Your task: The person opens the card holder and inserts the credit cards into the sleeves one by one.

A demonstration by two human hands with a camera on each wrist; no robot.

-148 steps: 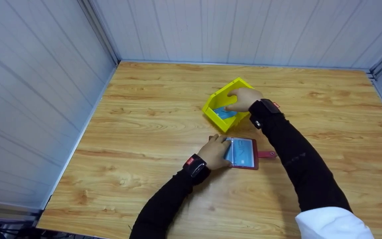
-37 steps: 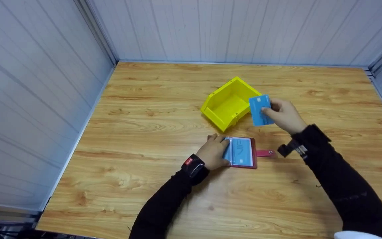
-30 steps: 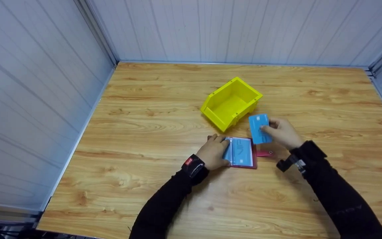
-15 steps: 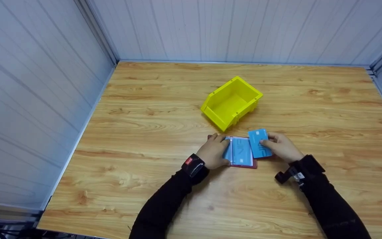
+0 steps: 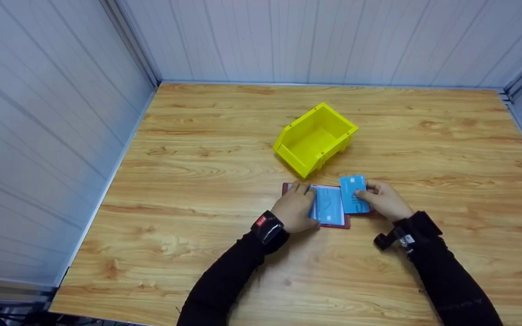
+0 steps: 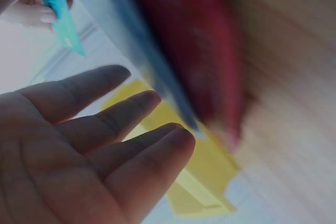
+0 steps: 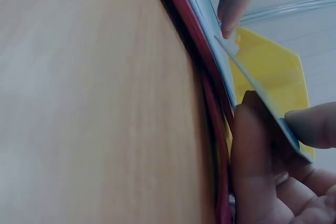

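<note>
An opened red card holder [image 5: 346,221] with clear sleeves lies on the table, and a blue card [image 5: 330,206] shows in its right-hand sleeve. Over the holder's left part rests my left hand [image 5: 295,209]; in the left wrist view its fingers [image 6: 134,111] are extended near the edges of the sleeves. My right hand [image 5: 387,200] pinches another blue card [image 5: 354,188] between thumb and fingers. This card is tilted over the holder's right edge, as the right wrist view shows, and hides most of the closing strap [image 7: 212,124].
Just behind the card holder stands a yellow plastic bin [image 5: 298,159], with no card visible inside. Light panel walls [image 5: 261,40] border the wooden table [image 5: 188,181] at the back and sides.
My right hand has taken the blue card out of the yellow bin and brought it down to the holder's right edge. The left hand has shifted slightly, baring more of the holder's left edge.
</note>
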